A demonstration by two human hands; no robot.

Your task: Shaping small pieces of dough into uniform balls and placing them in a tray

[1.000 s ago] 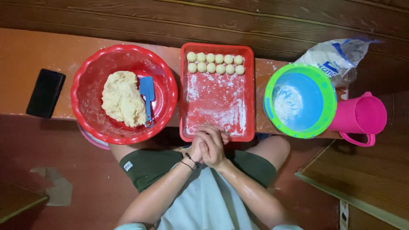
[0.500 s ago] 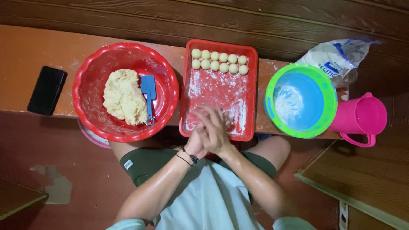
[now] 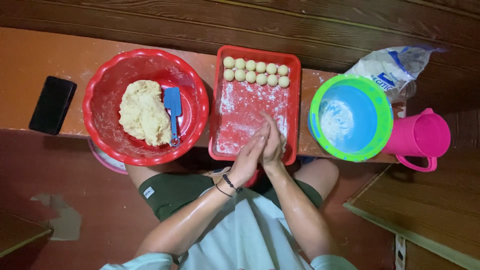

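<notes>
My hands have come forward since the earlier frames, from above my lap to over the near edge of the red tray (image 3: pixel 295 110). The left hand (image 3: pixel 248 159) and right hand (image 3: pixel 274 141) are pressed palm to palm, fingers straight and closed against each other; I cannot tell what lies between them. Ten dough balls (image 3: pixel 256 72) sit in two rows at the tray's far end. To the left, the red bowl (image 3: pixel 102 95) holds a dough lump (image 3: pixel 142 112) and a blue scraper (image 3: pixel 173 112). To the right on the tabletop (image 3: pixel 30 55) stand a green-rimmed blue bowl (image 3: pixel 350 117), a pink jug (image 3: pixel 417 137) and, behind them, a crumpled white flour bag (image 3: pixel 387 67) with blue print. A black phone (image 3: pixel 52 105) lies far left.
</notes>
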